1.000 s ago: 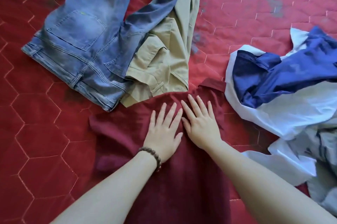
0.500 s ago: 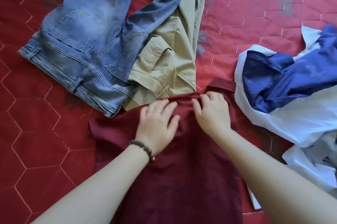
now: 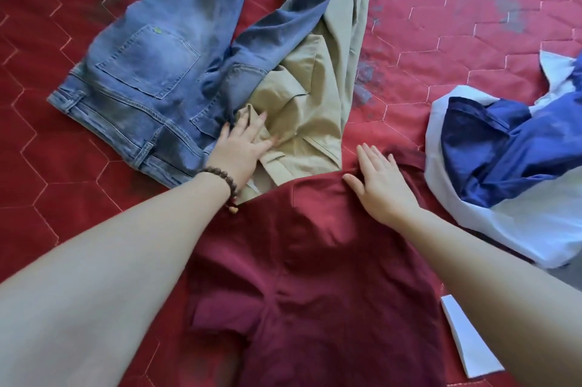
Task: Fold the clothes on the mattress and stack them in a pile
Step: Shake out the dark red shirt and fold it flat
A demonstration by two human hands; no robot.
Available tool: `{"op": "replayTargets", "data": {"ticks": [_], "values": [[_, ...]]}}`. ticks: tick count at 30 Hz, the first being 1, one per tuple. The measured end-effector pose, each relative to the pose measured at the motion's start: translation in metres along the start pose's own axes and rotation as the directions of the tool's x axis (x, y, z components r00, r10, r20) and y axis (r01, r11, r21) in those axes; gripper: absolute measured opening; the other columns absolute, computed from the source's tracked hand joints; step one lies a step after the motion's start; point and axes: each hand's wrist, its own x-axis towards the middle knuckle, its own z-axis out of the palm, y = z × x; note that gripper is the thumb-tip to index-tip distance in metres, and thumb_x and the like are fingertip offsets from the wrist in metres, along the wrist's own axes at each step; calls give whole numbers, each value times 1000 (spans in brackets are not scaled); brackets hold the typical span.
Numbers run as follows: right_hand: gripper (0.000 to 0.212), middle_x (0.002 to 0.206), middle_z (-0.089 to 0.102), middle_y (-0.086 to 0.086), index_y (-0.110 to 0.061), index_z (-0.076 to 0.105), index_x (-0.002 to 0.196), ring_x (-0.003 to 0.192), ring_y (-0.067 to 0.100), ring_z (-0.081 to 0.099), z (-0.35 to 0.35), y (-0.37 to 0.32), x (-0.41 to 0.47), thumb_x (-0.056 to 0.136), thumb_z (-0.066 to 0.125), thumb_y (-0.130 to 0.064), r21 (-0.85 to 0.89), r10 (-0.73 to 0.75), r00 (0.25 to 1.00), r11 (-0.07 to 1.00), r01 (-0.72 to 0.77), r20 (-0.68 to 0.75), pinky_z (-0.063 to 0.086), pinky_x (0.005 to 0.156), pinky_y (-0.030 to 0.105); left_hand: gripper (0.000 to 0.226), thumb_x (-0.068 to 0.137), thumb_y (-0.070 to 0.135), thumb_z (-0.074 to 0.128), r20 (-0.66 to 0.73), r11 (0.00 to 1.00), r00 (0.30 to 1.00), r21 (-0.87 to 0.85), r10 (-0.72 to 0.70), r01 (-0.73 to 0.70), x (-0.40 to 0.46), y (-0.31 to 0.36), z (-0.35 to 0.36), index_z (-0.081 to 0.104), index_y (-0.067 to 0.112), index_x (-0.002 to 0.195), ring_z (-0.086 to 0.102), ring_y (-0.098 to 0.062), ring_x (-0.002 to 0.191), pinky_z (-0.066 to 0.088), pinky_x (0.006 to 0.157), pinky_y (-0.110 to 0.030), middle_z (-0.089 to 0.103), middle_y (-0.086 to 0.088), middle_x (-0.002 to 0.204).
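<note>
Here the left hand (image 3: 241,147) grips the khaki trousers (image 3: 310,93) beside the jeans (image 3: 151,71), mid-mattress (image 3: 63,213); the right hand (image 3: 382,185) lies flat, fingers straight, on the maroon shirt (image 3: 315,276) at the near edge.

A string of dark brown wooden beads (image 3: 224,180) circles a wrist at centre-left. Far right on the red quilting, greyish worn patches (image 3: 507,8) show, and another smudged grey patch (image 3: 368,78) lies nearer the middle.
</note>
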Motion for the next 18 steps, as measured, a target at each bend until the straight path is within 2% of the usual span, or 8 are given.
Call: {"op": "replayTargets", "data": {"ticks": [4, 7, 9, 10, 12, 13, 15, 18], "values": [[80, 162, -5, 3, -12, 2, 154, 148, 15, -13, 13, 11, -9, 94, 21, -62, -210, -37, 998, 977, 46, 44, -9, 119, 38, 43, 103, 27, 29, 46, 978, 982, 104, -186, 180, -3, -75, -13, 40, 31, 144, -6, -27, 148, 7, 116, -51, -13, -6, 161], [86, 162, -5, 3, -12, 2, 153, 143, 11, -20, 19, 13, -10, 87, 5, -67, -248, -65, 998, 967, 63, 0, -13, 117, 37, 47, 102, 44, 19, 144, 896, 919, 321, -367, 308, -14, -146, -26, 24, 41, 148, -8, -32, 147, 5, 117, -51, -14, 0, 161], [88, 162, -3, 4, -11, 4, 153, 143, 11, -18, 21, 15, -9, 86, 1, -67, -254, -75, 997, 965, 69, -14, -13, 117, 37, 51, 99, 53, 20, 177, 854, 864, 337, -471, 396, -21, -171, -36, 19, 44, 149, -9, -33, 147, 2, 116, -53, -14, 2, 161], [87, 162, -2, 5, -11, 5, 153, 144, 12, -16, 21, 15, -10, 86, 2, -67, -251, -74, 997, 966, 68, -14, -11, 118, 38, 49, 100, 49, 29, 121, 853, 866, 282, -485, 439, -23, -171, -38, 26, 41, 149, -7, -34, 147, 1, 116, -55, -10, -2, 162], [84, 162, 2, 7, -9, 9, 153, 147, 17, -9, 18, 11, -12, 89, 9, -64, -253, -77, 996, 965, 67, -32, -7, 119, 41, 46, 96, 21, 47, -115, 880, 882, 82, -457, 467, -22, -139, -39, 45, 23, 142, 1, -36, 147, 3, 116, -56, 8, -13, 160], [80, 161, 6, 9, -7, 13, 152, 149, 20, -3, 17, 7, -13, 93, 17, -61, -244, -89, 993, 967, 67, -78, -3, 120, 44, 48, 90, 9, 47, -216, 903, 880, -14, -422, 430, -24, -110, -40, 49, 14, 138, 6, -37, 146, 5, 116, -55, 15, -17, 158], [69, 158, 19, 14, -3, 26, 149, 148, 26, 11, 14, -7, -21, 98, 39, -48, -182, -132, 966, 979, 92, -223, 7, 120, 48, 51, 83, 6, 40, -342, 967, 907, -147, -247, 208, -37, -37, -40, 52, 3, 133, 18, -40, 144, 15, 116, -55, 28, -24, 153], [55, 152, 34, 17, 0, 40, 143, 144, 29, 26, 26, -29, -43, 96, 41, -27, -97, -238, 912, 971, 218, -335, 17, 118, 48, 53, 84, 14, 37, -355, 968, 929, -177, 108, -180, -71, 87, -3, 52, -5, 131, 36, -40, 137, 29, 112, -54, 42, -26, 144]]}}
